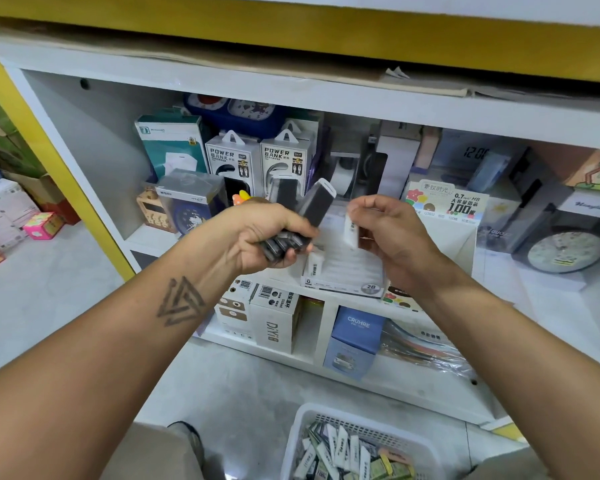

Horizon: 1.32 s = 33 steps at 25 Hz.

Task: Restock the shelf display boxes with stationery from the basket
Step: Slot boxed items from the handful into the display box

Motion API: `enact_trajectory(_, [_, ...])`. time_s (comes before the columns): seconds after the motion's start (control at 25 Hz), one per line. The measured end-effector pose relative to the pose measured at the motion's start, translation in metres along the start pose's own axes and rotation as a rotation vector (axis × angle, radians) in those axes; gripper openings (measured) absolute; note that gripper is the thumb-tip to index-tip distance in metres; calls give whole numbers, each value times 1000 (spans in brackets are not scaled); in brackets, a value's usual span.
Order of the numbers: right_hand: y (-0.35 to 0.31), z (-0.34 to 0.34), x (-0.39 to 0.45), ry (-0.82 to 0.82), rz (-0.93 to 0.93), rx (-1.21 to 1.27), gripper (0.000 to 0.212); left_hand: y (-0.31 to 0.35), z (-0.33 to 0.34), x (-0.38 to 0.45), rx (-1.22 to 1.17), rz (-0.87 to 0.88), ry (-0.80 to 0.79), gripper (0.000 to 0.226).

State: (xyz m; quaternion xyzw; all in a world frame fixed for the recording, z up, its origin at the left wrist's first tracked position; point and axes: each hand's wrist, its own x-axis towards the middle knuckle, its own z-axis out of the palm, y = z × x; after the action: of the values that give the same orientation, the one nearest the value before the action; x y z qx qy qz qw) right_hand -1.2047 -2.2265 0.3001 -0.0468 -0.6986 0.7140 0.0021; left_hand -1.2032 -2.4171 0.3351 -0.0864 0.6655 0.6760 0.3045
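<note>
White perforated plastic basket [300, 434], glossy cardboard display box [343, 284], smooth white painted shelf [291, 95]

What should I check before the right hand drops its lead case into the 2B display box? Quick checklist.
1. Right hand pinches one white case: ok.
2. Left hand keeps a grip on the bundle of dark cases: ok.
3. Display box marked 2B sits below the hands, open side facing out: ok.
4. Free slot in the box: ok, one white case lies at its left, the rest looks bare.
5. Grade on the held case matches 2B: cannot tell, print too small.
6. Basket has more stock: ok.
</note>
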Motion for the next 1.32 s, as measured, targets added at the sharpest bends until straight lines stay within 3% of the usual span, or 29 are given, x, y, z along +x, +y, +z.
enact_trajectory(0.12, [3,-6,1,-82,-7,-30,18,3,-7,-1,8,18,52,10])
enact_trajectory(0.2, [8,-9,3,-66,-124,-307,24,5,-9,-2,15,28,67,11])
enact_trajectory(0.28, [13,-8,7,-3,-205,-528,16,5,-12,-3,12,39,85,14])
enact_trajectory(0.36, [17,-5,10,-16,-178,-616,7,4,-13,-3,3,47,106,17])
enact_trajectory(0.4, [19,-3,11,-35,-163,-675,15,3,-14,-3,4,47,114,17])
enact_trajectory(0.52, [26,3,14,-44,-335,-870,21,1,-16,-3,30,31,113,17])
enact_trajectory(0.64, [31,7,16,-3,-451,-884,20,0,-18,-3,33,29,115,13])
enact_trajectory(1.04, [39,9,17,-117,-478,-935,27,0,-18,-5,66,19,95,10])
enact_trajectory(1.24, [43,15,11,-230,-494,-1120,51,-1,-17,-5,67,24,105,13])
enact_trajectory(1.32, [44,15,12,-198,-463,-1117,39,-1,-16,-4,69,24,109,12])
